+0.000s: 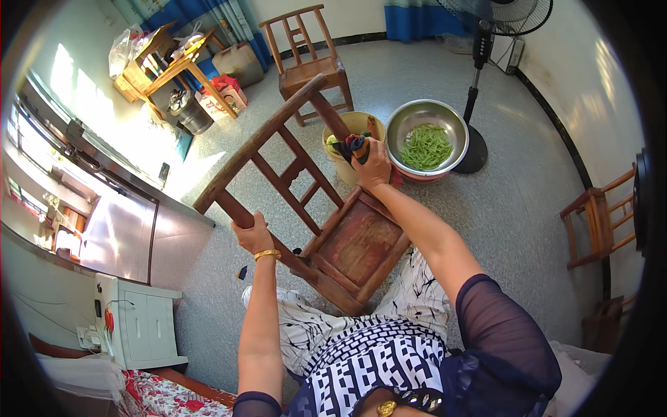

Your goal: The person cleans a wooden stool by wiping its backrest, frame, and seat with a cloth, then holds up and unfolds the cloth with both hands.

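A worn brown wooden chair (365, 238) leans in front of my lap, its ladder-like back tilted away to the upper left. My left hand (254, 235), with a gold bracelet at the wrist, is closed around the near back post. In my right hand (375, 165) is a bunched dark cloth (353, 147) with some red and orange in it. The hand presses this cloth against the far back post. A beige bucket (340, 165), partly hidden by the chair and my hand, stands behind it.
Beside the bucket, a steel basin (455, 118) holds green bean-like pods. A standing fan (478, 83) rises behind it. Another wooden chair (313, 71) stands farther back, and a small wooden chair (596, 222) is at right. A white cabinet (149, 323) is at left.
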A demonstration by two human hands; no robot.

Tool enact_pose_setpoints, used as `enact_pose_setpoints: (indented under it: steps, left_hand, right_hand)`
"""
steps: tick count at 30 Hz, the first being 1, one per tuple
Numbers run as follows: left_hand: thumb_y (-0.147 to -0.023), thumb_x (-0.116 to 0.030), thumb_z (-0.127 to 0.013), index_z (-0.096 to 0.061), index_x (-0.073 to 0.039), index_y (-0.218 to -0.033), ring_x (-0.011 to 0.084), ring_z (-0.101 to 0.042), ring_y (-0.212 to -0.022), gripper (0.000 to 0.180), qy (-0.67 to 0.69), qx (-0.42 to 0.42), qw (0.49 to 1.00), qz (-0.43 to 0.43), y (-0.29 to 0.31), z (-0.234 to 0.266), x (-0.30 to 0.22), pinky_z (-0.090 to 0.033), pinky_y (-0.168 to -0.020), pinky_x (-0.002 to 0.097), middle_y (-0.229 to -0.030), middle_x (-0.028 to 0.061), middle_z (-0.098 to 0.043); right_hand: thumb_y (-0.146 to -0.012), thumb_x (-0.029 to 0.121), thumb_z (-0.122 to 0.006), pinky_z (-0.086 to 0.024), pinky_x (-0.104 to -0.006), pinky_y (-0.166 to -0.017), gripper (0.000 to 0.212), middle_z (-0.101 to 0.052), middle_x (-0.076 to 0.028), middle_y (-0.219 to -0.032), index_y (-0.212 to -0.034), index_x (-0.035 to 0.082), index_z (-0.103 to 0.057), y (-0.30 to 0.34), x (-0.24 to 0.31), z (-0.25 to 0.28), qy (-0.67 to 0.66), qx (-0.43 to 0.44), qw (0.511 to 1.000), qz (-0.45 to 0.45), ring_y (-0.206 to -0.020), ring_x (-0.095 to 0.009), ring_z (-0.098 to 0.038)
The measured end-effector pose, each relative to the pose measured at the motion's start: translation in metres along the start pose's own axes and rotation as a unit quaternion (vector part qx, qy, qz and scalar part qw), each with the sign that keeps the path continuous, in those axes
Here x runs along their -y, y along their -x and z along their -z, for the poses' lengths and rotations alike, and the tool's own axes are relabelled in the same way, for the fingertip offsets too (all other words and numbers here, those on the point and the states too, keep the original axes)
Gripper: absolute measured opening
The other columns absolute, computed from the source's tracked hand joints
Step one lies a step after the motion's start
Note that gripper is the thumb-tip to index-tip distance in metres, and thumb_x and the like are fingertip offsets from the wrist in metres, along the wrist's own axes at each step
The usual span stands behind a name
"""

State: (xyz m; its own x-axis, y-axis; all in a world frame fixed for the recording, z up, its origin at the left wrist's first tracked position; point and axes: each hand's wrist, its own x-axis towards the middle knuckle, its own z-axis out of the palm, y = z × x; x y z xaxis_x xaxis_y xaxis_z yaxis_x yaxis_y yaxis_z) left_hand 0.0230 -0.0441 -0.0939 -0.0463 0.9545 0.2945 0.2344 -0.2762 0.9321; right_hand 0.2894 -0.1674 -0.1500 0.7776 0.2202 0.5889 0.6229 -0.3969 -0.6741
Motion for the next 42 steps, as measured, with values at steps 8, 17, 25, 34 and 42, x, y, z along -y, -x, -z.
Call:
enact_pose_setpoints:
  steps: [8,17,25,34,42]
  left_hand:
    - [-0.074,-0.016,-0.071,-0.05,0.001,-0.093,0.018,-0.062,-0.054,0.033,0.006,-0.001,1.0,-0.018,-0.004,0.002,0.007,-0.051,-0.051,0.0301,-0.071,0.0106,-0.062]
    - [-0.074,-0.007,-0.068,-0.05,0.001,-0.099,0.0148,-0.058,-0.051,0.031,0.046,0.033,0.998,0.008,-0.003,0.002,0.004,-0.05,-0.046,0.0259,-0.074,0.0074,-0.058]
    - [-0.073,-0.005,-0.067,-0.049,0.0,-0.095,0.015,-0.056,-0.05,0.029,0.087,0.035,0.996,0.004,-0.004,0.001,0.006,-0.049,-0.044,0.0265,-0.071,0.007,-0.056]
    - [-0.071,-0.011,-0.068,-0.05,0.001,-0.094,0.0163,-0.06,-0.052,0.032,0.062,0.029,0.998,0.006,-0.007,0.002,0.012,-0.05,-0.048,0.0291,-0.072,0.0093,-0.059]
    - [-0.071,-0.01,-0.067,-0.05,0.001,-0.093,0.0162,-0.059,-0.05,0.03,0.042,0.024,0.999,-0.001,-0.008,0.001,0.01,-0.05,-0.047,0.0282,-0.071,0.009,-0.058]
  right_hand:
    - [-0.064,0.03,-0.074,-0.044,-0.0442,-0.086,0.061,-0.051,-0.012,-0.113,-0.116,0.013,-0.047,-0.091,0.077,-0.003,-0.078,-0.065,0.991,0.092,-0.104,-0.035,-0.052]
    - [-0.063,0.03,-0.077,-0.044,-0.0464,-0.085,0.068,-0.044,-0.012,-0.123,-0.122,0.019,-0.044,-0.107,0.096,-0.036,-0.005,-0.006,0.996,0.086,-0.109,-0.034,-0.049]
    - [-0.06,0.023,-0.079,-0.044,-0.0447,-0.084,0.07,-0.043,-0.012,-0.125,-0.123,0.022,-0.047,-0.056,0.061,-0.018,0.08,-0.024,0.975,0.206,-0.109,-0.033,-0.048]
    - [-0.076,0.014,-0.056,-0.043,-0.0409,-0.079,0.038,-0.044,-0.006,-0.129,-0.112,0.026,-0.055,0.011,-0.005,0.013,0.163,0.029,0.936,0.309,-0.108,-0.029,-0.047]
    - [-0.074,0.011,-0.058,-0.044,-0.0407,-0.075,0.032,-0.048,-0.007,-0.12,-0.104,0.021,-0.057,0.016,-0.011,0.049,0.123,0.129,0.934,0.309,-0.1,-0.029,-0.049]
